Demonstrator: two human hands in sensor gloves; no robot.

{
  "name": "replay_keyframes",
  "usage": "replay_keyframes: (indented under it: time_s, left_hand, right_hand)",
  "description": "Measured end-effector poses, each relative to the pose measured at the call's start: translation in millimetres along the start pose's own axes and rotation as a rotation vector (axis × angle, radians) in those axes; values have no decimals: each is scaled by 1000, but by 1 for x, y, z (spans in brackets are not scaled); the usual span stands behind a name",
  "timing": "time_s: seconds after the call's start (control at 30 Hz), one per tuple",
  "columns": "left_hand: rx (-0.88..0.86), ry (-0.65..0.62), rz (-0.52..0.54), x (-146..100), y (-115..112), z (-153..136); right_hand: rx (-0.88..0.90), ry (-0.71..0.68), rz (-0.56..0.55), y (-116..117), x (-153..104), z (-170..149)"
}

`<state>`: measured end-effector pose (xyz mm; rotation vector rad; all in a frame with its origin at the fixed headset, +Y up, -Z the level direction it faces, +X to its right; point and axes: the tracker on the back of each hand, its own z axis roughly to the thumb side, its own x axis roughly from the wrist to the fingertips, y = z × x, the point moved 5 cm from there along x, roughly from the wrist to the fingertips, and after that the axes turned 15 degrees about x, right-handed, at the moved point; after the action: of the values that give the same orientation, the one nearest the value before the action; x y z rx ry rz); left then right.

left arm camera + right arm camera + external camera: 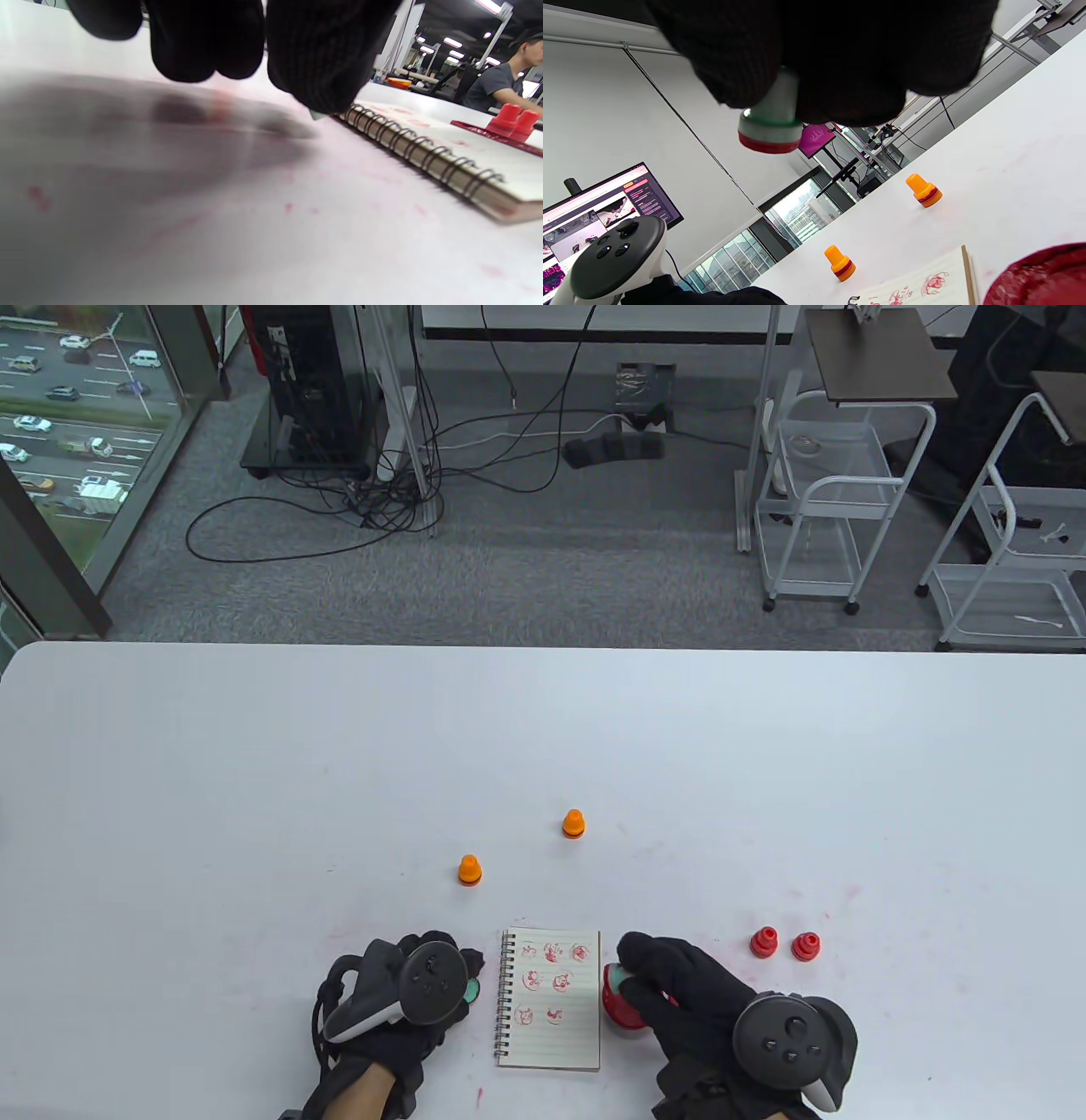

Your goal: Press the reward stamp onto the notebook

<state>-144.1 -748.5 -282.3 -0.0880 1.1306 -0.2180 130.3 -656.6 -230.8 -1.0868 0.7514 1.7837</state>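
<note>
Small spiral-bound notebook (550,999) with lined cream pages lies flat and open on the white table, wire coil along its left edge, near the table's front edge. Seven red stamped marks on the upper part of the page; lower part blank. Pale green stamp with a white band and red inked face (771,123) is off the table, tilted, its upper part hidden under black gloved fingers, just right of the notebook over a round red ink pad (622,1015).

right hand (679,984): grips a mint-green stamp (617,977) over a round red ink pad (624,1010)
spiral-bound lined paper notebook (551,999): between both hands, red prints
left hand (407,997): on white tabletop (254,780)
</note>
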Motion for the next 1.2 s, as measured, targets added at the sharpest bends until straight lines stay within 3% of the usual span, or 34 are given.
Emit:
replay_keyframes:
  time_s: [0.57,0.83,0.97,1.1,1.2]
  left_hand:
    - [28,4,-30,0,-5,-2]
    - [-7,11,79,-12,21,-9]
    - [-36,-19,141,-19,33,-9]
    - [-46,-58,167,-24,39,-6]
    - [-44,-54,188,-27,42,-7]
  right_hand:
    - [-44,-1,-15,-5,0,-1]
    - [-87,6,-20,-7,1,-5]
    - [-201,-1,25,-1,1,-8]
    - [-459,-51,142,18,0,-9]
    - [-546,-35,205,29,0,-14]
